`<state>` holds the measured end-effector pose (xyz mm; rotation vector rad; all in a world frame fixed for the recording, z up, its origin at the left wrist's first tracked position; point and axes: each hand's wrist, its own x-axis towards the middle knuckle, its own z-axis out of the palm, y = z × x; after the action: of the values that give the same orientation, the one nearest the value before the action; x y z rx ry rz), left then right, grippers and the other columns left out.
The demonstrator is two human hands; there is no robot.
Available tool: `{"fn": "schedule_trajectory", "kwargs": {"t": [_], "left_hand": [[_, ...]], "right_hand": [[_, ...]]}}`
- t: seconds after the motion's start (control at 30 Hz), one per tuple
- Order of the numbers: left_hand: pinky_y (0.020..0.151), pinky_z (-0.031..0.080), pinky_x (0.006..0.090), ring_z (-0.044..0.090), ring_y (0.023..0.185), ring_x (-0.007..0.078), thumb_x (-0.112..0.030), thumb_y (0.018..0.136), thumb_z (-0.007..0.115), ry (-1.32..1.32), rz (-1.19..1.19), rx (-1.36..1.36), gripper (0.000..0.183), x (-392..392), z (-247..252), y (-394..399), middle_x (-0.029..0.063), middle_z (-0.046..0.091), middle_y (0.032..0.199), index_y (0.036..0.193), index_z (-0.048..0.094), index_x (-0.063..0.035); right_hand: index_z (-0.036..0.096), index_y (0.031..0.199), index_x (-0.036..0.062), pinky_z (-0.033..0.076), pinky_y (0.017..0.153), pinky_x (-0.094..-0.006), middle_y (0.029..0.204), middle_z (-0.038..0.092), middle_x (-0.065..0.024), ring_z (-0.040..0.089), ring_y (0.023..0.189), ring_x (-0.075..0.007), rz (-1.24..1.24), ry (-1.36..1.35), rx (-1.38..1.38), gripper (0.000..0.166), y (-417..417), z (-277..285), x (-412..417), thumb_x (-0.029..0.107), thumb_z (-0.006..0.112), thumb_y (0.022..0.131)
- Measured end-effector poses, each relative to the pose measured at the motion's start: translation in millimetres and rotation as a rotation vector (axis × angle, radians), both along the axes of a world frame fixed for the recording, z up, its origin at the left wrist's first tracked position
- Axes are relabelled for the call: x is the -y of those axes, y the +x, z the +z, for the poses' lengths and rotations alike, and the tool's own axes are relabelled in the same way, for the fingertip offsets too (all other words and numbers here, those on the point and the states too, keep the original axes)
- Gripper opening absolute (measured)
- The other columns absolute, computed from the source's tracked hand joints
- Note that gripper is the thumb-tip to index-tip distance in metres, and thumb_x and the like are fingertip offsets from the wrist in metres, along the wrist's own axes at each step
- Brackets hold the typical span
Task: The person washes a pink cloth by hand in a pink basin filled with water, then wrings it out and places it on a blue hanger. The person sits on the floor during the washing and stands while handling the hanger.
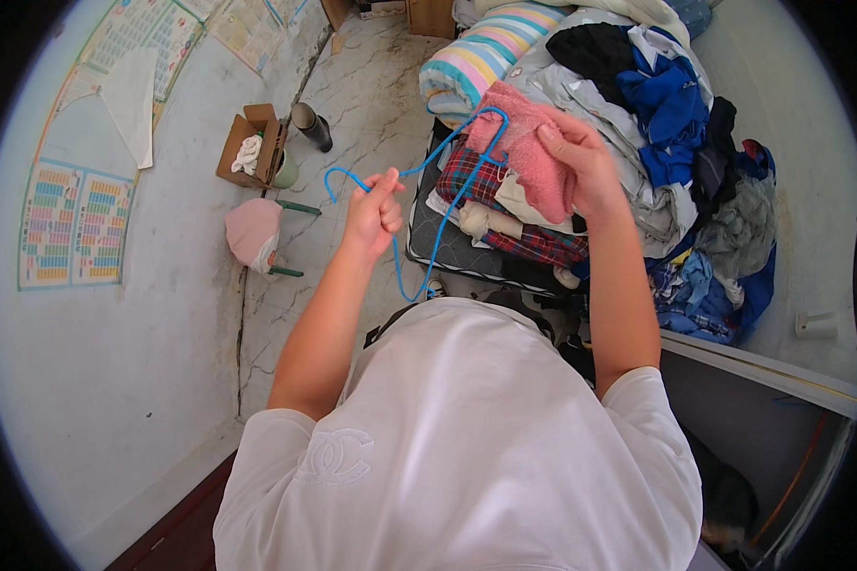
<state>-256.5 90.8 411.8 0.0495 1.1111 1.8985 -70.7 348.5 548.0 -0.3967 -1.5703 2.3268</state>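
A blue clothes hanger (440, 230) is in my left hand (373, 215), gripped near the base of its hook. The hook sticks out to the left past my fist. Between the thumb and fingers of my right hand (584, 164) is a pink terry cloth (525, 135), probably a small towel. One end of the hanger overlaps the cloth's left part; whether the cloth passes through the frame I cannot tell. Below the cloth, folded red plaid fabric (535, 245) lies on a dark mattress (448, 253).
A heap of clothes, with a blue garment (660, 100), covers the bed beside a striped rolled quilt (482, 61). On the left floor stand a cardboard box (268, 153), a rain boot (314, 128) and a stool with a pink cover (252, 232). Posters (75, 225) hang on the wall.
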Motion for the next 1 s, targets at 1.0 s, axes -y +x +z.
{"fn": "schedule_trajectory", "kwargs": {"t": [1.0], "left_hand": [[0.04, 0.015, 0.0269, 0.024, 0.04, 0.004, -0.032, 0.099, 0.077, 0.024, -0.035, -0.057, 0.031, -34.0, 12.0, 0.1, -0.0091, 0.033, 0.055, 0.088, 0.061, -0.008]], "right_hand": [[0.064, 0.136, -0.0034, 0.059, 0.084, -0.0321, 0.116, 0.074, -0.0115, 0.073, 0.097, -0.018, 0.055, -0.103, 0.107, 0.037, 10.9, -50.0, 20.4, 0.014, 0.064, 0.104]]}}
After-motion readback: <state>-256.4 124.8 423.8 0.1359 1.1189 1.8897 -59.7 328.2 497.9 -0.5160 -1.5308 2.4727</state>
